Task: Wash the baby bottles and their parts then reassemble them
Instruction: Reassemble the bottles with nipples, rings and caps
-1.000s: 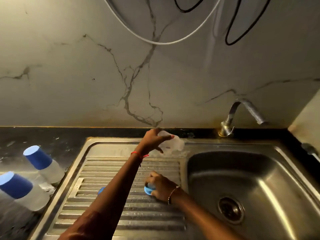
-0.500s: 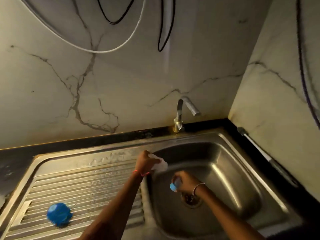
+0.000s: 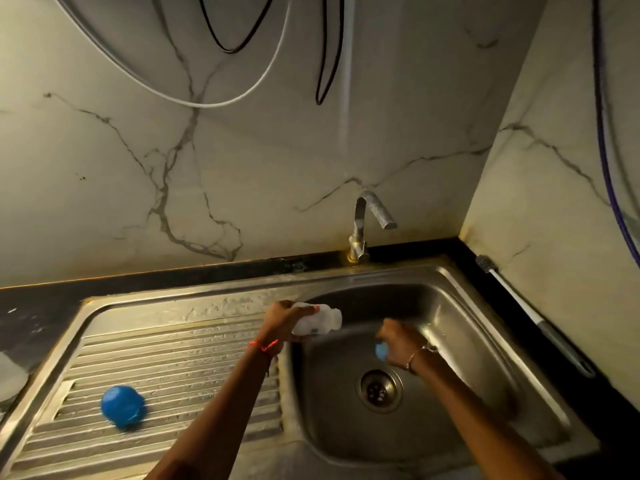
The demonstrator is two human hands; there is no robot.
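We see a dim, yellowish scene: the wall (image 3: 242, 150) catches most light, the sink (image 3: 462, 306) shows soft glare on its right slope and deep shadow at its back. Edges bend; detail is soft.

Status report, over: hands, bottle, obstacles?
Left hand grips clear bottle over basin. Right hand holds small blue part. No water seen from tap; nothing blocks.

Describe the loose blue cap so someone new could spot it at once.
Start at the steel sink, then go to its ridged drainboard left of the basin. The blue cap lies alone on the ridges near the front left corner. Unlike the smaller blue piece in the right hand, nothing touches it.
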